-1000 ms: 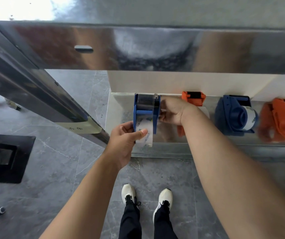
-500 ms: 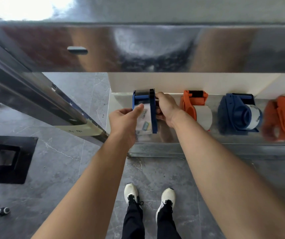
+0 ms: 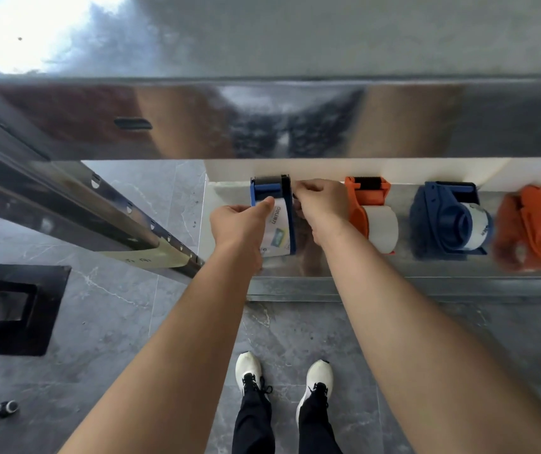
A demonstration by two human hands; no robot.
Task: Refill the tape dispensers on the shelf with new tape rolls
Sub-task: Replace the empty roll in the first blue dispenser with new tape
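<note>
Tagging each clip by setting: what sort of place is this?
Likely a stockroom or workshop storage area: a shiny steel shelf holds a row of handheld tape dispensers, an orange dispenser and a dark blue dispenser among them, above a grey tiled floor.

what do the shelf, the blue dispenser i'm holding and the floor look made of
The shelf looks like polished stainless steel: silvery, with blurred mirror reflections across it. The blue dispenser looks like moulded plastic, matte and evenly coloured. The floor is grey stone or stone-look tile, with pale veins and grout lines; I cannot tell which.
</note>
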